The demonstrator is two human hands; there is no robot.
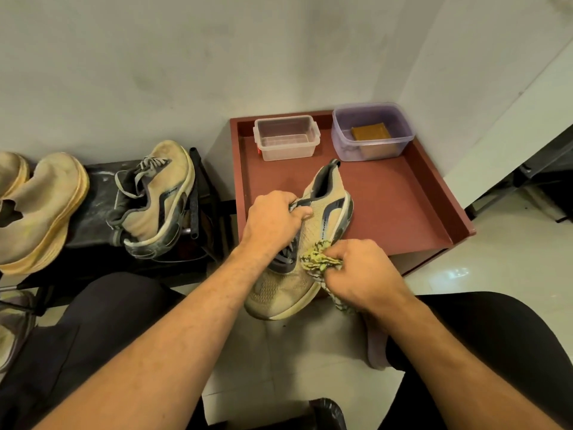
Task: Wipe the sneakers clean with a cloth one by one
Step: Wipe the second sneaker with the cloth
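Two hands share the work: the left hand (274,220) grips the sneaker (305,243) by its collar and laces, held over the near edge of the red tray (400,206), while the right hand (361,268) pinches a bunched cloth (317,262) against its side. Hard rubbing could twist the shoe loose. Pale floor tiles (297,361) and a scuffed wall (155,72) surround them.
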